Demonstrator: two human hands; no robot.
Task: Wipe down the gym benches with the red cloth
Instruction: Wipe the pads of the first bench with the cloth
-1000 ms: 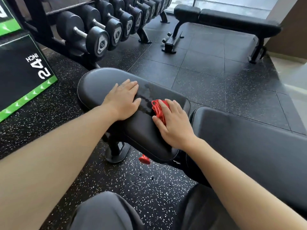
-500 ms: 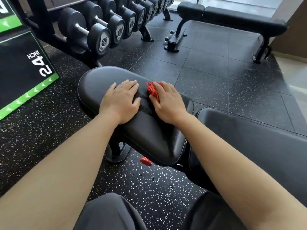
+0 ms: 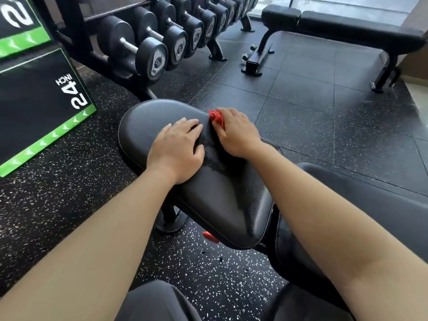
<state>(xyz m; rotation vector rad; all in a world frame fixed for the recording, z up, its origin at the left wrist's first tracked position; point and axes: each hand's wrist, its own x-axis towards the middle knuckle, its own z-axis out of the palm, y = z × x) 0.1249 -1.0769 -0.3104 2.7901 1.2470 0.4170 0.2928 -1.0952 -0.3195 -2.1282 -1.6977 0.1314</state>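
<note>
A black padded bench seat lies in front of me, and its longer back pad runs off to the right. My right hand presses the red cloth onto the seat's far right edge; only a bunched corner of the cloth shows past my fingers. My left hand rests flat on the seat just left of it, fingers spread, holding nothing. A damp streak marks the pad between the hands.
A dumbbell rack stands at the back left. A black and green plyo box marked 24 INCH is at the left. A second bench stands at the back right. A red knob pokes out under the seat.
My right hand has slid the red cloth away from me, from the middle of the seat up to its far edge. My left hand has stayed in place.
</note>
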